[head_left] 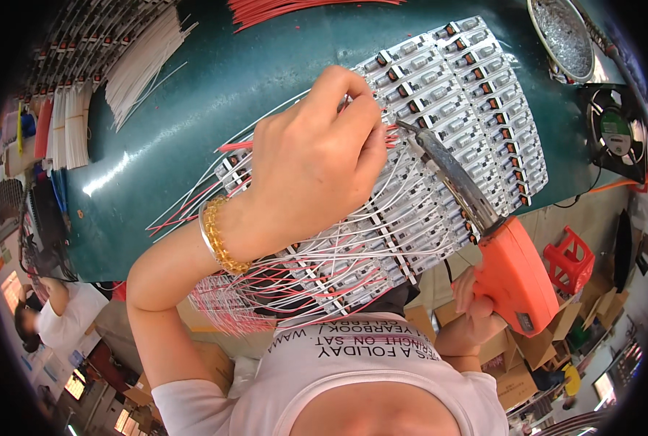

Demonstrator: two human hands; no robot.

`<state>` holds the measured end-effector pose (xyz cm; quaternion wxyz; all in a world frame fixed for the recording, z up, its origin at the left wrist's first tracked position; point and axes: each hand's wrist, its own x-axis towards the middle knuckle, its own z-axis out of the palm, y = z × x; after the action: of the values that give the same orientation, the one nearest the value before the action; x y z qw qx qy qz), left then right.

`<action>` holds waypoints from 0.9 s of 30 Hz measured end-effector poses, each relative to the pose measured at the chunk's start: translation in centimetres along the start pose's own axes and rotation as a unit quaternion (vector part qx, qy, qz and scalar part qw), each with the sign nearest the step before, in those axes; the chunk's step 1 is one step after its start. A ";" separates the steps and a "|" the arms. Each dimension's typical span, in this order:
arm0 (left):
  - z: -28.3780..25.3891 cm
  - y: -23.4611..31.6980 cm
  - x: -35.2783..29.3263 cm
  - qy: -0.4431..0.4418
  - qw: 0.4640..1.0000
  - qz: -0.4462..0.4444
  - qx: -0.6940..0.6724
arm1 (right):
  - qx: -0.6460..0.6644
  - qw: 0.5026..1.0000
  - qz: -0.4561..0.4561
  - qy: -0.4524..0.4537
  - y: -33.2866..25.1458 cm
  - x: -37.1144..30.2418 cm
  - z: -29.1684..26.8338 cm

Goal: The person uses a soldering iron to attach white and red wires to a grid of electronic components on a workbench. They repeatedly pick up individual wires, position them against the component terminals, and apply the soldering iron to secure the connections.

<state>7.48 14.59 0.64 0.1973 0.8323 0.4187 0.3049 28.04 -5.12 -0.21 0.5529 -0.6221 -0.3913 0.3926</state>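
Over the middle of the green table, my left hand [306, 163] is closed in a pinch on thin red wires [237, 146], whose ends show on both sides of the fingers. My right hand [475, 304] grips the handle of an orange soldering gun [518, 270]. Its dark metal tip reaches up beside my left fingertips, over a sheet of small grey circuit modules [440, 83] set in rows. Many white and red wires [324, 254] trail from the lower modules toward my body. The exact contact point under my left fingers is hidden.
Bundles of white wires [136, 69] and red wires [295, 9] lie along the far side. A round metal bowl [562, 36] and a black fan [616, 131] stand at the right. A red stool [569, 259], cardboard boxes [516, 385] and another person [73, 320] are beyond the table.
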 end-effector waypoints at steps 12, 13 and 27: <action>0.1 0.0 0.1 0.015 1.000 0.008 -0.001 | 0.121 0.990 0.069 0.021 1.7 -1.5 -2.1; 0.1 0.0 0.1 0.016 1.000 0.009 0.000 | 0.141 0.985 0.092 0.032 2.0 -1.6 -2.3; -0.4 0.6 -0.2 -0.027 0.998 -0.015 -0.062 | 0.050 0.997 -0.049 -0.041 0.0 -0.2 -1.5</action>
<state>7.49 14.10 1.26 0.2643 0.8198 0.4064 0.3048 29.36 -5.84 -0.11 0.5858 -0.5571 -0.4231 0.4092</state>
